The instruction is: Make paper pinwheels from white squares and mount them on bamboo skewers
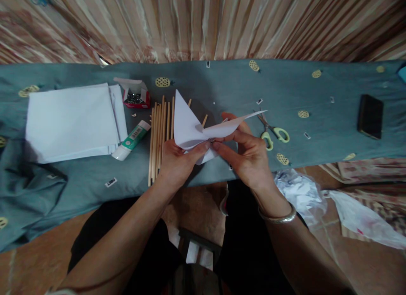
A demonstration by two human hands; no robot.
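Note:
A white paper pinwheel (190, 123) with pointed, curled flaps is held up over the front part of the table. My left hand (177, 161) is closed on its lower left side, thumb pressed near the centre. From the right, my right hand (249, 153) pinches the paper at the middle, thumb and index finger around a small shiny metal piece (212, 140). That piece looks like a pin, but it is too small to be sure. Both thumbs nearly meet there. Some of my fingers are hidden behind the paper. Wooden sticks (158, 130) lie side by side just left of and beneath it.
Left on the green cloth (222, 81) are a stack of white paper (69, 121), a glue stick (133, 138) and a red box (136, 98) of small metal pieces. Scissors (274, 132) and a black phone (370, 116) lie right. Plastic bags (300, 193) sit on the floor.

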